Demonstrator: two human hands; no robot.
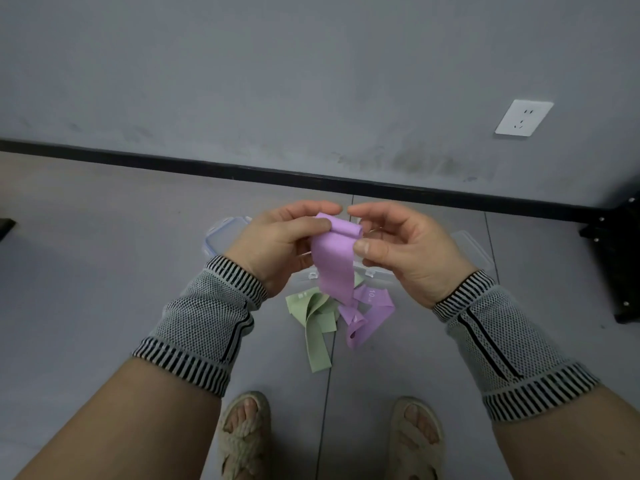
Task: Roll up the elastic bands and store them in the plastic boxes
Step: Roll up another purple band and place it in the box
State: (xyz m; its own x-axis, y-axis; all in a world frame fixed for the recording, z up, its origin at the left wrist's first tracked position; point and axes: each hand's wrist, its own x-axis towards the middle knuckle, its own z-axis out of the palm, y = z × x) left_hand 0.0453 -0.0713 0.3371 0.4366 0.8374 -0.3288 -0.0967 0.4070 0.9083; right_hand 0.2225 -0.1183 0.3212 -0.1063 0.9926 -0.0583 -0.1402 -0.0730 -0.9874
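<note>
Above sandalled feet (246,441) and a pale green flat elastic band (317,327) lying on grey floor tiles (86,271), the left hand (277,244) and right hand (405,247) pinch a lilac flat elastic band (334,265), its top partly rolled; clear plastic boxes (225,233) sit beyond.

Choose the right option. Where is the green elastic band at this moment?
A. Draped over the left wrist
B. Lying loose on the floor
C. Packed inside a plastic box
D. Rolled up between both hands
B: the green elastic band lies unrolled on the floor, while both hands hold the purple band.
</note>
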